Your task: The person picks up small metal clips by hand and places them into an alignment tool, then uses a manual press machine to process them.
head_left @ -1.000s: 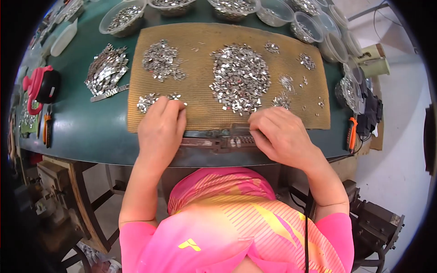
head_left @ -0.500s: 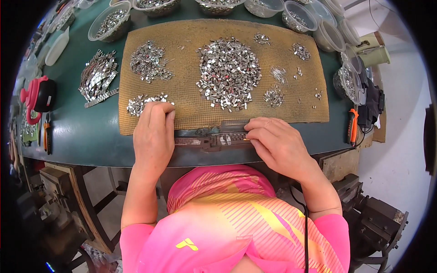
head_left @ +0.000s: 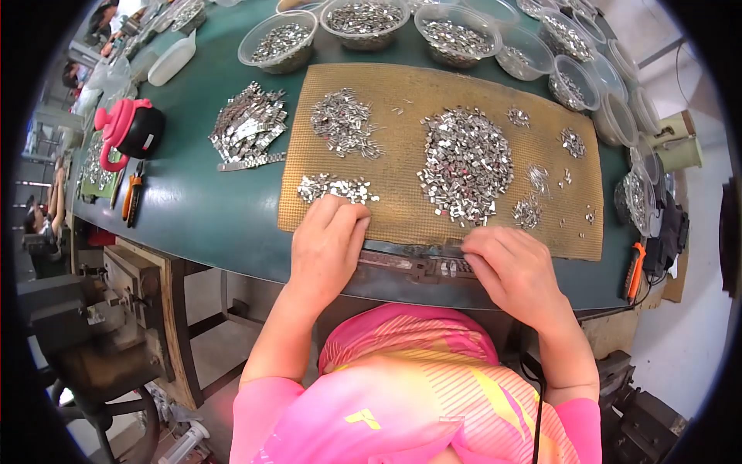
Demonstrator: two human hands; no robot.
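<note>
My left hand (head_left: 328, 246) is at the mat's front edge, fingertips curled together at a small pile of shiny metal links (head_left: 334, 188). Whatever is in that pinch is hidden. A long, narrow dark metal jig (head_left: 421, 267) lies along the table's front edge, with a few silvery links (head_left: 448, 267) set in its middle. At the jig's right part, my right hand (head_left: 516, 269) has its thumb and fingers closed together; its fingertips cover what they may hold. A large heap of metal links (head_left: 466, 164) lies on the tan textured mat (head_left: 394, 209) beyond the hands.
Smaller heaps of pins and links (head_left: 345, 124) dot the mat. Finished-looking metal bands (head_left: 249, 127) lie to its left. Clear tubs of parts (head_left: 365, 22) line the back. A pink-and-black pot (head_left: 127, 131) and pliers (head_left: 133, 197) stand left; orange-handled pliers (head_left: 635, 272) lie right.
The whole view has swung left, so the mat, tubs and hands appear farther right and lower. Both hands keep nearly the same places, at the small pile and at the jig.
</note>
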